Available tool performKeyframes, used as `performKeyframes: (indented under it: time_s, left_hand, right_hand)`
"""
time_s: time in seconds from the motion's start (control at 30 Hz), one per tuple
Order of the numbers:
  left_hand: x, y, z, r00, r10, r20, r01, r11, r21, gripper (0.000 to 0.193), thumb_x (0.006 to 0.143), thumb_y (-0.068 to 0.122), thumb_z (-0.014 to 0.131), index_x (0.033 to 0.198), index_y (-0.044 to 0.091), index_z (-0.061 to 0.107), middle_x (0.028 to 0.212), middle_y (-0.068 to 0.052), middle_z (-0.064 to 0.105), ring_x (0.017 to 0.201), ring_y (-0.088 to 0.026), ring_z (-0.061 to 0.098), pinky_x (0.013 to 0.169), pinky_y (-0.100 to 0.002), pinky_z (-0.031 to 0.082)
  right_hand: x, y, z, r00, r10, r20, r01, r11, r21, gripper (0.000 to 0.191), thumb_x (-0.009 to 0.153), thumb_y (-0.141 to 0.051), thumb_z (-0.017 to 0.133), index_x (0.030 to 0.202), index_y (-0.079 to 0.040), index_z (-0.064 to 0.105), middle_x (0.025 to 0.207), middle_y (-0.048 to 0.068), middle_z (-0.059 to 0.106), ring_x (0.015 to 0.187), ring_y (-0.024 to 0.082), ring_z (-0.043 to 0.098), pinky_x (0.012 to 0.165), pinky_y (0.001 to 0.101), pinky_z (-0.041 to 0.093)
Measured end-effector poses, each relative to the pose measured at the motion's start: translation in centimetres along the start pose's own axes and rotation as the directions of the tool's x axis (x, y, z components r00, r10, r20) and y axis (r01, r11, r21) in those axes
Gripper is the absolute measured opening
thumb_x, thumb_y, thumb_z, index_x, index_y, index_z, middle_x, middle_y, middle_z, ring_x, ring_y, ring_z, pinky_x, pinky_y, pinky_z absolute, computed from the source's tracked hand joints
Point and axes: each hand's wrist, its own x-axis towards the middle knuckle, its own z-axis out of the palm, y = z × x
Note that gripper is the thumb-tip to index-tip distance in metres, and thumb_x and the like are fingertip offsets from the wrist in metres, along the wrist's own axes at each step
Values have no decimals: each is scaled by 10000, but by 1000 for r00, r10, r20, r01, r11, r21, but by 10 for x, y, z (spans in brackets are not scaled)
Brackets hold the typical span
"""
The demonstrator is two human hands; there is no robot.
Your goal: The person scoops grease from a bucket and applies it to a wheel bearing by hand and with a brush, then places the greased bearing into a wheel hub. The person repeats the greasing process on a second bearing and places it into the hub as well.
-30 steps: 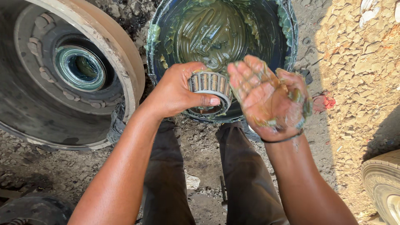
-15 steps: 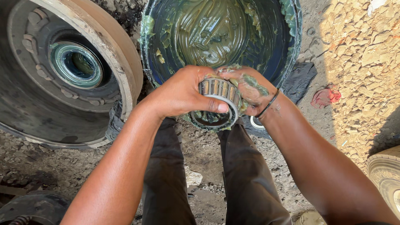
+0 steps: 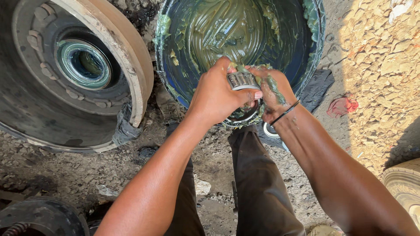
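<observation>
I hold a round metal bearing (image 3: 243, 83) with both of my hands, right over the near rim of a big blue tub (image 3: 316, 48) full of green grease. My left hand (image 3: 218, 94) is curled tight around the bearing, with my thumb across its front and my fingers over the top, so this hand is closed on it. My right hand (image 3: 272, 91) sits at 3 o'clock from the bearing and presses against its side. That hand is all smeared with green grease, and its fingers wrap around the far side of the bearing, so it grips too. A thin black band (image 3: 286, 112) goes around my right wrist. The green grease (image 3: 223, 30) in the tub lies at 12 o'clock from my hands, thick and swirly. A big dusty wheel hub (image 3: 78, 70) lies at 9 o'clock, well apart from my hands, with a shiny ring in its middle hole. A red rag (image 3: 345, 106) lies on the stony ground at 3 o'clock. My dark trouser legs (image 3: 258, 183) are at 6 o'clock, under my arms. A bit of a tyre (image 3: 404, 183) peeks in at 4 o'clock.
</observation>
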Motion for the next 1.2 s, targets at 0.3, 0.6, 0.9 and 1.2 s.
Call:
performKeyframes:
  time_s: [0.3, 0.6, 0.9, 1.2]
  left_hand:
    - [9, -22, -25, 981, 144, 129, -83, 917, -391, 656, 843, 611, 645, 1118, 16, 653, 951, -90, 785, 889, -141, 765, 829, -315, 607]
    - [7, -54, -41, 989, -129, 77, 124, 411, -903, 660, 989, 608, 526, 1062, -28, 687, 816, -121, 695, 702, -214, 656, 699, -420, 573]
    - [-3, -60, -53, 987, -105, 122, 152, 357, -922, 585, 1012, 564, 552, 973, -9, 670, 672, -109, 609, 548, -228, 578, 553, -414, 513]
    - [3, -53, -60, 982, -155, 104, 152, 343, -927, 528, 1013, 544, 549, 982, 31, 670, 660, -84, 576, 536, -210, 535, 545, -401, 480]
  right_hand:
    - [-19, -36, 2, 921, -171, 350, -63, 822, 566, 308, 916, -355, 554, 981, -71, 651, 857, 90, 716, 714, 225, 691, 616, 374, 605]
    - [-34, -46, -23, 780, -436, 449, 327, 896, 301, 436, 872, -177, 684, 1267, 7, 703, 1219, 154, 680, 1120, 273, 653, 1085, 437, 528]
    - [-43, -53, 6, 457, -465, 758, 495, -575, -651, 251, 705, -302, 741, 799, -72, 707, 1003, 135, 686, 1007, 281, 655, 950, 464, 532]
    - [-46, -44, -24, 508, -716, 479, 774, 137, -618, 277, 762, 23, 686, 1037, 2, 719, 1024, 173, 697, 882, 279, 690, 807, 435, 581]
